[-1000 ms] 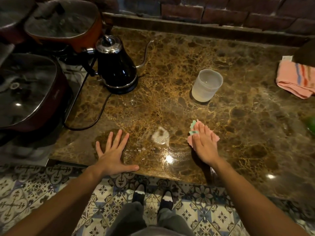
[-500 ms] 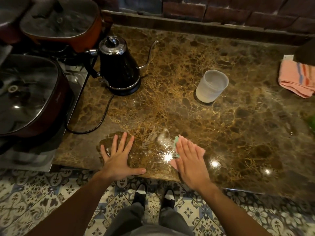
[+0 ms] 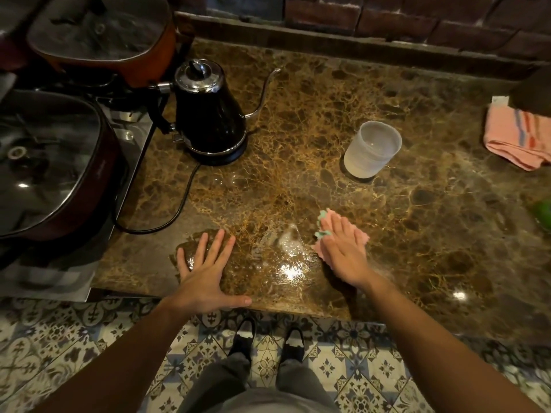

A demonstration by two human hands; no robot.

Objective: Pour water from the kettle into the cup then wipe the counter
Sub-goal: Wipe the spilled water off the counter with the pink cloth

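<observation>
A black gooseneck kettle [image 3: 208, 114] stands on its base at the back left of the brown marble counter [image 3: 328, 93]. A frosted cup [image 3: 371, 149] with water in it stands upright to its right. My right hand [image 3: 343, 248] lies flat on a small pink cloth with a green edge [image 3: 326, 223], pressing it onto the counter near the front edge. A wet patch [image 3: 290, 244] glistens just left of the cloth. My left hand [image 3: 207, 271] rests flat on the counter with fingers spread, holding nothing.
Two lidded pans [image 3: 53, 162] [image 3: 101, 34] sit on the stove at the left. The kettle's cord [image 3: 179, 210] loops across the counter's left side. A folded pink towel [image 3: 518, 135] lies at the right, a green object [image 3: 542, 214] below it. A brick wall [image 3: 387, 19] backs the counter.
My right hand slid the pink cloth left toward the front edge, then back right and a little farther in. The left hand stayed flat in place.
</observation>
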